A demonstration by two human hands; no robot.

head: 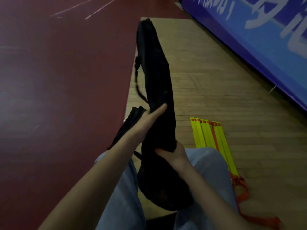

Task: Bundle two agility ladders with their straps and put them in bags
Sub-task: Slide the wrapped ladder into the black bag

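**Fig.** Black bag (156,67), long, apparently filled, held up over the lap. R hand (174,152): fingers clamped round its lower part. L hand (149,118) at mid-length, one digit straight on the cloth, rest hidden, so grip can't be told. Cloth soft, contents prob. stiff; take hold mid-length. Yellow ladder (211,135) lies on floor (216,80), right.

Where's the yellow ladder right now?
Head view, lower right: the yellow ladder lies on the wood floor beside the person's right knee, its orange strap trailing nearer the camera.

Long black bag (154,63); yellow ladder (207,135) beside.
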